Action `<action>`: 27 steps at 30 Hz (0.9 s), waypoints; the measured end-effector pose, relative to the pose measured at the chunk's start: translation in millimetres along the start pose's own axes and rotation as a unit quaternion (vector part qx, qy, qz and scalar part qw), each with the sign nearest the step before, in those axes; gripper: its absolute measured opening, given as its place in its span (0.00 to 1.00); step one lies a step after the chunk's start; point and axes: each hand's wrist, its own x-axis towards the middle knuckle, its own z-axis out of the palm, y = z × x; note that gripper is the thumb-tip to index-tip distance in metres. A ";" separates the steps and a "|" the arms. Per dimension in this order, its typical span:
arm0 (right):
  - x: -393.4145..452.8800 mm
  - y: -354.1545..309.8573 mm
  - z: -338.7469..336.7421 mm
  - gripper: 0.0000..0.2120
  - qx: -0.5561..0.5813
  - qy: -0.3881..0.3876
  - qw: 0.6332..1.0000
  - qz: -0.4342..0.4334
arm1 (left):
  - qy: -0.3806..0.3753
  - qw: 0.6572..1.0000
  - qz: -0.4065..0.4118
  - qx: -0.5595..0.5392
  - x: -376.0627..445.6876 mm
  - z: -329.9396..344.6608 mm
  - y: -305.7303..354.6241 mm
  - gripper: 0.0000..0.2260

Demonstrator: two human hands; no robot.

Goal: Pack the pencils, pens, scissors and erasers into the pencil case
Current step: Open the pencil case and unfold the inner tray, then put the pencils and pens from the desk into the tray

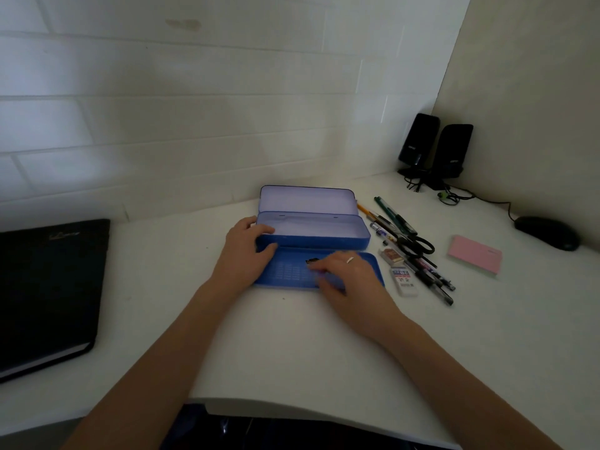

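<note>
At nine o'clock on the white surface (292, 345) lies a black folder (48, 287), flat and well apart from everything else. Toward the centre, the left hand (242, 251) rests on the left end of the blue pencil case (313, 237); its fingers (264, 229) curl over the near wall of the deep middle tray at that end, with the thumb lying lower, on the front flap. The case sits at the centre of the view, just past both hands at twelve o'clock from them. It is a blue tin opened in three parts: a pale lid standing up at the back, a deep tray in the middle that looks empty, and a flat front flap with a printed grid lying down toward the person. The right hand (344, 271), with a ring on one finger, lies on that front flap; its fingers (319, 263) are loosely bent and touch a small dark thing there, too blurred to tell whether they pinch it.

At three o'clock from the case, just beside it, lie two erasers (402, 279), then a loose row of pens and pencils (422, 264) with black scissors (418, 245) on top. Further toward three o'clock sit a pink notepad (474, 254) and a black mouse (547, 232). At one o'clock, in the corner, stand two black speakers (435, 147).
</note>
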 end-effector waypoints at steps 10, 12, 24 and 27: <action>-4.1 78.6 -67.6 0.06 -0.087 0.167 0.924 0.333 | 0.007 0.998 0.054 0.023 -5.3 1.5 0.8 0.17; -7.4 82.9 -69.9 0.06 -0.081 0.148 0.916 0.364 | 0.037 0.997 0.066 0.027 -7.8 0.0 3.6 0.16; -7.6 83.5 -67.0 0.05 -0.101 0.152 0.906 0.381 | 0.084 0.988 -0.051 0.122 -16.8 -15.7 14.9 0.05; -9.2 89.5 -68.6 0.06 -0.083 0.150 0.903 0.394 | 0.056 0.987 -0.062 0.137 -15.8 -15.1 15.3 0.05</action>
